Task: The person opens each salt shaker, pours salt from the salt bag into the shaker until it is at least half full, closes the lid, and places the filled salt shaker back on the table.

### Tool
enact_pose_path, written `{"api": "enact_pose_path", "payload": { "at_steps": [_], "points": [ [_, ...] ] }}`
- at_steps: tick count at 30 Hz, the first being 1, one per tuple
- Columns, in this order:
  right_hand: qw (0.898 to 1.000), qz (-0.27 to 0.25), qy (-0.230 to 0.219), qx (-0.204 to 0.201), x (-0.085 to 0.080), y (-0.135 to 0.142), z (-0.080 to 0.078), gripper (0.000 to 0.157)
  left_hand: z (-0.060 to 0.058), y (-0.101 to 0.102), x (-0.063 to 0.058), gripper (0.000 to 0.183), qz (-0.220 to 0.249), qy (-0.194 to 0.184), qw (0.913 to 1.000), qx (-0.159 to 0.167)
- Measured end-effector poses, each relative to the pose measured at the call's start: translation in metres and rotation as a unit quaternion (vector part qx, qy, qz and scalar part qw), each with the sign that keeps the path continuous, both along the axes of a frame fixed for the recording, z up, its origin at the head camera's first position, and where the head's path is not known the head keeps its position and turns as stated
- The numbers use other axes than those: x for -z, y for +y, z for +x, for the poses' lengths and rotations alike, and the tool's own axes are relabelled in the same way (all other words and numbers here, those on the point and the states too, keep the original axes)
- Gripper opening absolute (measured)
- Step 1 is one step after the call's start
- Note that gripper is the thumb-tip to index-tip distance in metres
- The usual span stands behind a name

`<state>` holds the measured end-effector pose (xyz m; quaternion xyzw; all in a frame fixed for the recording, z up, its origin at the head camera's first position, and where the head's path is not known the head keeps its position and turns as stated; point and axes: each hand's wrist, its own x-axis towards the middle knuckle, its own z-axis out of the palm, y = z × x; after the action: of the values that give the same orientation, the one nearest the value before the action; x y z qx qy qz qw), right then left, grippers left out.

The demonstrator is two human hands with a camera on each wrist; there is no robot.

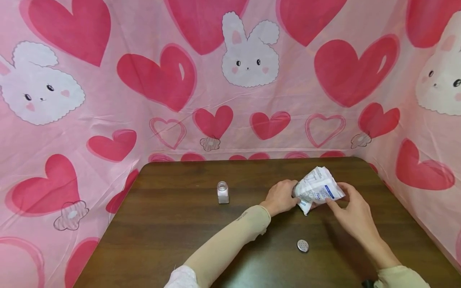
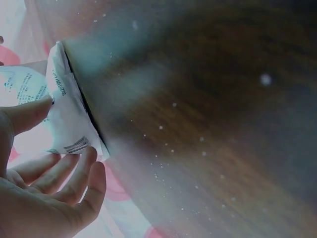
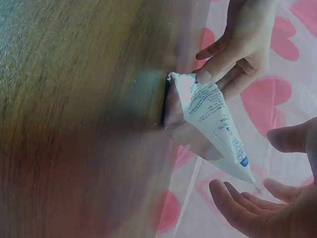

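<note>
A white printed packet [image 1: 317, 187], a bag with a blue label, stands on the table toward the right. My left hand [image 1: 281, 197] holds its left side, the thumb [image 2: 30, 114] against the printed face and the fingers at the lower edge. My right hand [image 1: 354, 212] is spread around the packet's right corner. In the right wrist view, its fingers [image 3: 230, 201] and thumb are apart, with a gap between them and the packet's tip. Nearer to me lies a round silver shaker lid [image 1: 303, 245] with holes. A small glass shaker jar [image 1: 223, 193] stands uncapped, partly filled with white contents.
The dark brown wooden table [image 1: 169, 224] has rounded far corners. Pink cloth [image 1: 248, 100] with hearts and rabbits hangs around it on the left, back and right. Small white specks dot the tabletop in the left wrist view.
</note>
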<state>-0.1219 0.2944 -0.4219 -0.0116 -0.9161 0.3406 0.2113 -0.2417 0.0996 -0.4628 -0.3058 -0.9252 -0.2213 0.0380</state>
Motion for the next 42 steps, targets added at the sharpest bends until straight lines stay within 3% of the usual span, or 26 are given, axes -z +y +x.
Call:
{"api": "enact_pose_path", "payload": {
  "at_steps": [11,20,26,31,36,42],
  "points": [
    [0.998,0.041,0.048,-0.010,0.002,-0.006,0.000,0.059,0.009,-0.005,-0.010,0.049,0.013,0.005,0.9999,0.008],
    [0.996,0.026,0.090,0.011,0.004,-0.011,0.002,0.049,0.027,-0.021,-0.028,0.050,0.023,0.012,0.9987,0.043],
    [0.989,0.029,0.148,-0.001,0.002,-0.023,0.007,0.046,0.044,-0.051,-0.040,0.049,0.027,0.010,0.9962,0.082],
    [0.988,0.032,0.152,-0.017,-0.002,-0.035,0.014,0.046,0.061,-0.089,-0.043,0.042,0.043,-0.006,0.9942,0.098],
    [0.990,0.039,0.131,-0.034,-0.007,-0.039,0.023,0.042,0.075,-0.128,-0.045,0.037,0.078,-0.021,0.9942,0.071],
    [0.994,0.059,0.082,-0.049,-0.007,-0.043,0.028,0.029,0.079,-0.155,-0.049,0.035,0.120,-0.020,0.9917,0.044]
  ]
}}
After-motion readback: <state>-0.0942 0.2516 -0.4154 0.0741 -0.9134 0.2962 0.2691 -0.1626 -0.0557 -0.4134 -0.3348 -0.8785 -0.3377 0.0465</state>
